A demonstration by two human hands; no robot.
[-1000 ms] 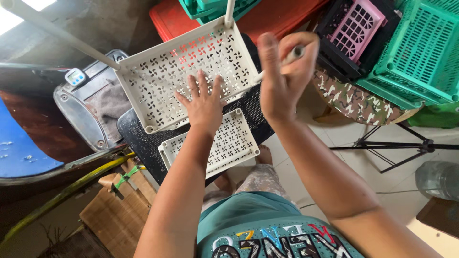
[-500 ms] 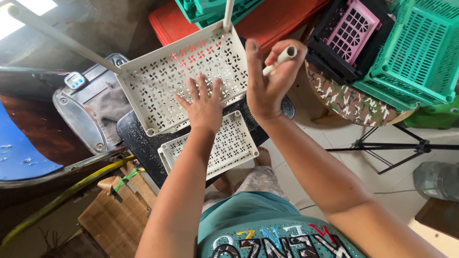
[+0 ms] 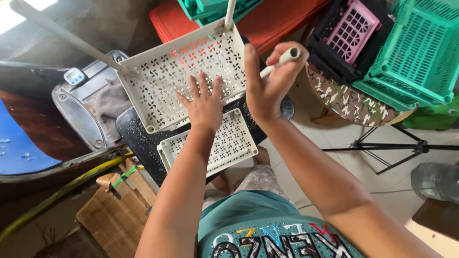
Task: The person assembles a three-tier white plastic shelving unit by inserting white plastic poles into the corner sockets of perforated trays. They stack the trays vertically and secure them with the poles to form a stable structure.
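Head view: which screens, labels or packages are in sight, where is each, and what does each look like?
Small digital display: on the grey metal scale, far left; blue casing, pale screen.
Cardboard box: lower left on the floor; brown, with a green strap.
Printed shirt lettering: bottom centre; multicoloured on teal.

Both bare forearms reach forward from the torso. The left hand (image 3: 204, 106) lies flat, palm down, fingers (image 3: 193, 86) spread and straight, wrist in line with the forearm. The right hand (image 3: 267, 88) is raised higher, wrist bent back a little, fingers curled closed in a grip (the thumb stands upright on the near side), elbow low and bent.
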